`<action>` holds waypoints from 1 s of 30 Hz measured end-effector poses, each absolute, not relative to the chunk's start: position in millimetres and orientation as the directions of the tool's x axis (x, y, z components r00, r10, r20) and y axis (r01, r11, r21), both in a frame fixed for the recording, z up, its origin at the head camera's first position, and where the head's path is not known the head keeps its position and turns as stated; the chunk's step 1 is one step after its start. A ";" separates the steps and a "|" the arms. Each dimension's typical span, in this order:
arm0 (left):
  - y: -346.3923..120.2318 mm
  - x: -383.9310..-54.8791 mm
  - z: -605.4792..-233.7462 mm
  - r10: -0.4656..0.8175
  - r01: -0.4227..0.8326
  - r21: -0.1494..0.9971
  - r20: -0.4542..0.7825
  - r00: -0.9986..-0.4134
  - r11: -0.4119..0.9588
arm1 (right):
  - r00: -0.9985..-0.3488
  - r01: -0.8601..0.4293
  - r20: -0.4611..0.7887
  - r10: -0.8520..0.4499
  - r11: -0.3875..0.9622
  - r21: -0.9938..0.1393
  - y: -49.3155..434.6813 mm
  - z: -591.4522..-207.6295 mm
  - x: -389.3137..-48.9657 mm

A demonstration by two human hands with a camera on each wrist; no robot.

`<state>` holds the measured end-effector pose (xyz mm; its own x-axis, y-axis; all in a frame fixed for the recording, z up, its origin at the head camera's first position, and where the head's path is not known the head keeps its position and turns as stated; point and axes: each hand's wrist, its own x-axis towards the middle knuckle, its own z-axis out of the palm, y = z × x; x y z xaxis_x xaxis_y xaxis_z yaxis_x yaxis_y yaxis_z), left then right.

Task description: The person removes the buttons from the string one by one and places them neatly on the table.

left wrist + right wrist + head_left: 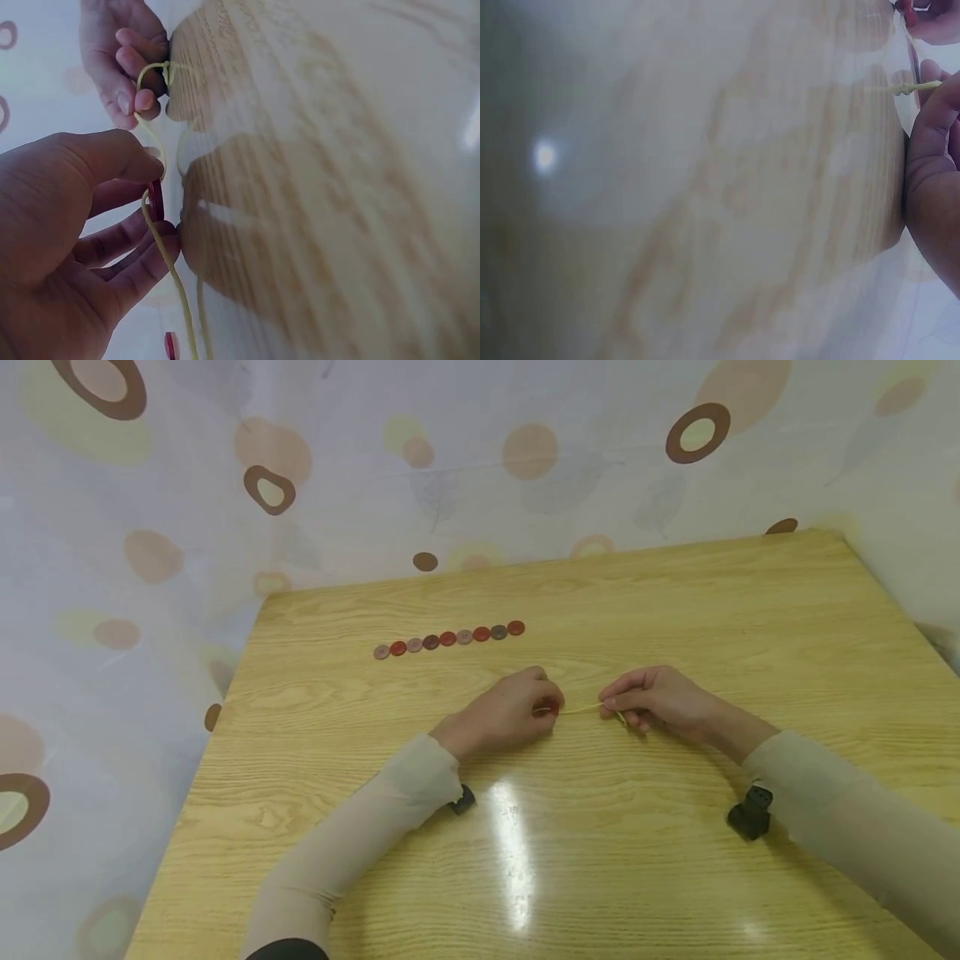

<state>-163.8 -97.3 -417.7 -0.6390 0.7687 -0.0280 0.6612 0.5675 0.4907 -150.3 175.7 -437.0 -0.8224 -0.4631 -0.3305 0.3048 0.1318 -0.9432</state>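
Note:
My left hand (517, 708) pinches a red button (156, 201) on edge between thumb and fingers, low over the wooden table (615, 877). A thin yellow cord (178, 289) runs by the button, trails down past the left fingers in the left wrist view, and stretches across to the other hand. At that end my right hand (660, 702) pinches the cord between thumb and forefinger, a short tail hanging below. A knot (904, 89) shows in the cord beside the right fingers in the right wrist view.
Beyond the left hand, several round buttons (465, 637) in red, pinkish and dark grey lie in a slanting row. A patterned cloth (480, 510) hangs behind the table's far edge and along its left side. Small black devices (750, 814) sit at both wrists.

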 end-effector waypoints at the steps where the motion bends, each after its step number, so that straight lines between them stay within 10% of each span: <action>1: -97.3 -163.7 -417.7 0.766 0.656 0.499 -0.026 -0.643 0.567 | -0.823 0.305 -0.331 -0.462 0.132 -0.943 175.5 -437.2 -150.4; 30: -110.8 -159.8 -434.2 0.616 0.381 0.822 0.046 -0.786 0.424 | -0.826 0.301 -0.344 -0.448 0.167 -0.939 175.3 -435.3 -151.0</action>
